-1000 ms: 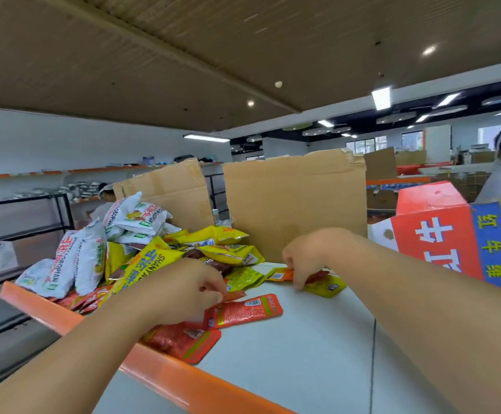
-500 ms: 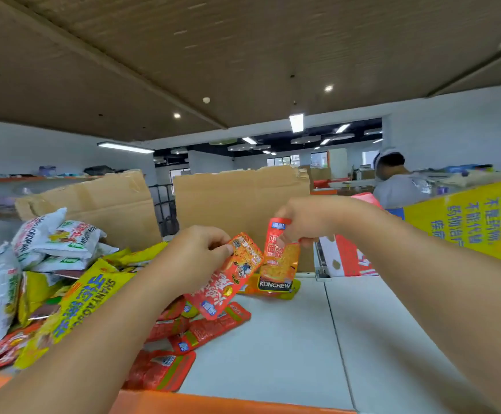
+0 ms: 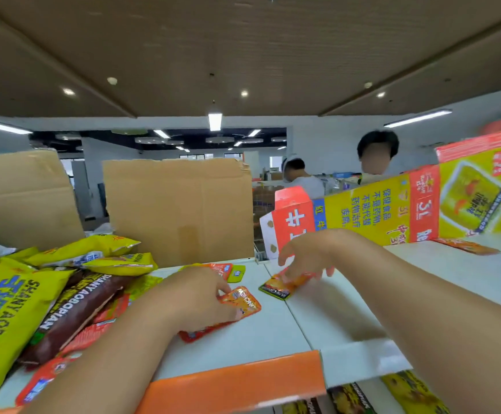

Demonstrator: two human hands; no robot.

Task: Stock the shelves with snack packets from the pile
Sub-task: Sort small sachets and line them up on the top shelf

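- The left hand (image 3: 195,297) pinches an orange packet (image 3: 243,303) at its near corner, with the fingers curled over it. The packet lies flat on the white shelf board (image 3: 273,336), just beside the pile of snack packets (image 3: 13,318).
- The right hand (image 3: 306,255) is lowered with its fingers spread over an orange-and-black packet (image 3: 279,289). The fingertips touch its far end, but the blur hides whether they nip it or only press it, so I cannot tell.
- This second packet lies tilted across the seam between two shelf boards, a little apart from the first one.
- I judge the step in hand to be the laying out of small packets on the open board. To do it well, each packet should lie flat with its edges parallel to the front. It should also go far back, so that room remains in front for more.
- The packet on the seam should be brought wholly onto one board, because a corner may catch in the gap.
- At the back, a cardboard panel (image 3: 177,210) and a coloured carton (image 3: 392,210) close the shelf. The carton stands close behind the right hand.
- At the front there is an orange lip (image 3: 237,380).
- Bare board is open between the two hands and to the right of the right forearm. The left side is taken by the pile.
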